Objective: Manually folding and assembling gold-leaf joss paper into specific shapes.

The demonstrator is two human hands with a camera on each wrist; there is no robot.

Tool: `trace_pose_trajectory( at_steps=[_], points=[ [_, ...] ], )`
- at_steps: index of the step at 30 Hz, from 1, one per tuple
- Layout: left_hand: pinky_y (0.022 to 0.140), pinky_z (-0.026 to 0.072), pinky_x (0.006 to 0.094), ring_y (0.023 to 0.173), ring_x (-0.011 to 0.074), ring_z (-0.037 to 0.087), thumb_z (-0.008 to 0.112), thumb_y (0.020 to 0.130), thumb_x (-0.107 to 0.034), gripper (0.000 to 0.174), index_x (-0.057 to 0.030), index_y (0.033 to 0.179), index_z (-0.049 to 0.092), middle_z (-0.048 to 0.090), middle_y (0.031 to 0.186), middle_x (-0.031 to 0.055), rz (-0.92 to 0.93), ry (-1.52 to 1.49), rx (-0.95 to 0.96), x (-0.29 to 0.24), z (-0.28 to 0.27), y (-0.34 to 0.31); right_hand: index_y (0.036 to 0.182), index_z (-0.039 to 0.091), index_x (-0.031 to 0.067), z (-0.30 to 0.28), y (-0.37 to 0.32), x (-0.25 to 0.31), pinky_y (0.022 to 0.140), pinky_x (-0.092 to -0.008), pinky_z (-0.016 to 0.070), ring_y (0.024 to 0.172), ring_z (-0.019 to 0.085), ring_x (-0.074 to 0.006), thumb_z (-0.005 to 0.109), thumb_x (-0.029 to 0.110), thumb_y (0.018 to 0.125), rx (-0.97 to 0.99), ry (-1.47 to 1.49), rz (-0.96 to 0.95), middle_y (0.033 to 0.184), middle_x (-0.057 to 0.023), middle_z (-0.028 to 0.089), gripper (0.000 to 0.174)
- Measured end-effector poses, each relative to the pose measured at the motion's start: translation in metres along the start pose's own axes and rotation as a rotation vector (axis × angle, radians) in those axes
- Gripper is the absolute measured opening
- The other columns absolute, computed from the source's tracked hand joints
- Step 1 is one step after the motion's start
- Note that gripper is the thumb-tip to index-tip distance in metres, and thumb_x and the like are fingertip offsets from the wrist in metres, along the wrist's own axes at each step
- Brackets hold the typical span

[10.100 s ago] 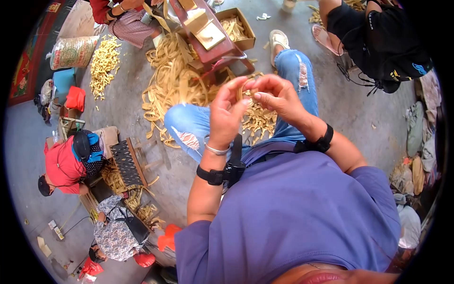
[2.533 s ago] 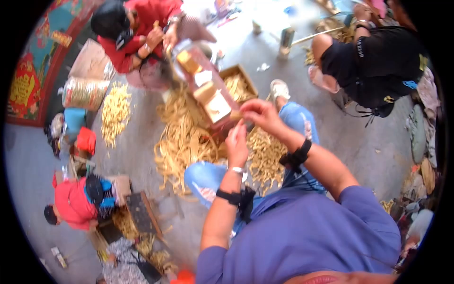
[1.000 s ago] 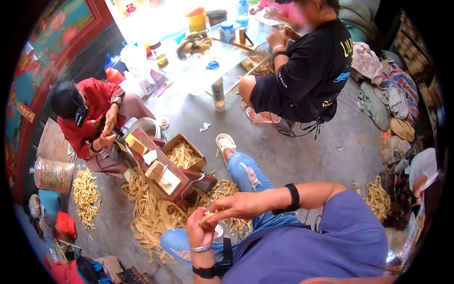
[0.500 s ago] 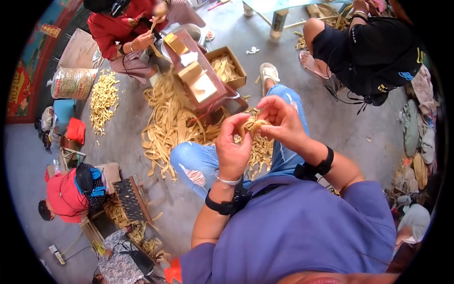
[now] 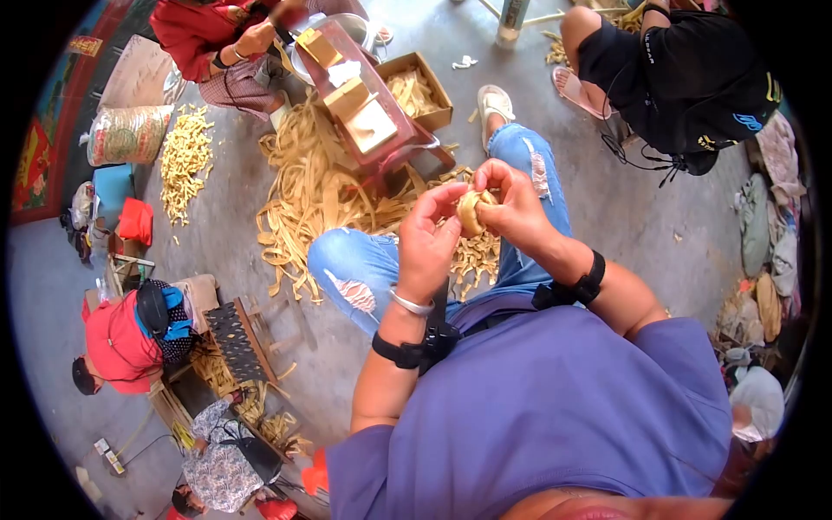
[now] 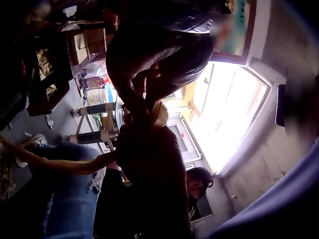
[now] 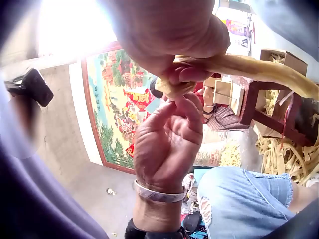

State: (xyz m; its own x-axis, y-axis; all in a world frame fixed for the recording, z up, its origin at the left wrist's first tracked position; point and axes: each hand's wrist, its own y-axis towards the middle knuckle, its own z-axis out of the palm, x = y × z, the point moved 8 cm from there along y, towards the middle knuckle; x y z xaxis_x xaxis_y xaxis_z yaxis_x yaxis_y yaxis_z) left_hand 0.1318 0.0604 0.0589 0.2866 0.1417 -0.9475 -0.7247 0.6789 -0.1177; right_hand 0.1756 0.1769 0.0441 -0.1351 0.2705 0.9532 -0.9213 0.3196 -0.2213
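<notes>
Both hands meet over the lap around one soft, yellow-tan flat strip (image 5: pixel 471 215), bunched into a small coiled loop. My left hand (image 5: pixel 427 247), wearing a silver bracelet, pinches the coil's near side; the right wrist view shows its thumb and fingertips on the yellow bundle (image 7: pixel 174 88). From the other side my right hand (image 5: pixel 517 218) grips the coil between thumb and curled fingers. A long tail of the strip (image 7: pixel 259 67) runs out past the right hand in the right wrist view. In the dark left wrist view, the tail (image 6: pixel 75 167) hangs across the jeans.
Ahead stands a dark red bench (image 5: pixel 347 87) with wooden blocks, beside a cardboard box (image 5: pixel 444 102) of strips. Loose strips (image 5: pixel 299 208) heap on the floor, and short knotted pieces (image 5: pixel 477 260) lie between the knees. Another pile (image 5: pixel 186 160) lies left. Several people sit around.
A second ago the view was turned aside with the hands lower. Since half a second ago, the looser loop between the hands has become a tighter coil, and the hands have shifted slightly up.
</notes>
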Motion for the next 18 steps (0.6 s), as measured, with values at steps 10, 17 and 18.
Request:
trace_pose_trajectory(
  at_steps=[10,17,18],
  points=[
    [0.056,0.0482,0.0204,0.069,0.0082,0.059,0.06,0.09,-0.006,0.02,0.0028,0.108,0.064,0.063,0.086,0.0035,0.115,0.073,-0.096,0.017,-0.024,-0.001,0.088,0.055,0.0047,0.009,0.002,-0.007,0.054,-0.0229,0.0421,0.065,0.051,-0.0037,0.071,0.007,0.074,0.113,-0.309,-0.062,0.073,0.0008,0.055,0.021],
    [0.048,0.0411,0.0197,0.056,0.0066,0.053,0.056,0.093,-0.012,0.012,-0.0009,0.092,0.06,0.063,0.075,0.0027,0.078,-0.13,-0.407,0.013,-0.045,-0.006,0.11,0.066,0.0055,0.014,-0.007,0.021,0.054,-0.0285,0.0432,0.057,0.054,-0.0132,0.073,0.012,0.078,0.035,-0.581,-0.376,0.075,-0.0094,0.061,0.033],
    [0.048,0.0399,0.0199,0.056,0.0064,0.051,0.056,0.093,-0.012,0.012,-0.0017,0.091,0.06,0.062,0.073,0.0023,0.1,-0.103,-0.442,0.012,-0.049,-0.007,0.099,0.069,0.0024,0.015,-0.01,0.028,0.054,-0.029,0.0433,0.057,0.055,-0.017,0.073,0.012,0.077,-0.004,-0.573,-0.326,0.074,-0.0112,0.062,0.025]
  ],
)
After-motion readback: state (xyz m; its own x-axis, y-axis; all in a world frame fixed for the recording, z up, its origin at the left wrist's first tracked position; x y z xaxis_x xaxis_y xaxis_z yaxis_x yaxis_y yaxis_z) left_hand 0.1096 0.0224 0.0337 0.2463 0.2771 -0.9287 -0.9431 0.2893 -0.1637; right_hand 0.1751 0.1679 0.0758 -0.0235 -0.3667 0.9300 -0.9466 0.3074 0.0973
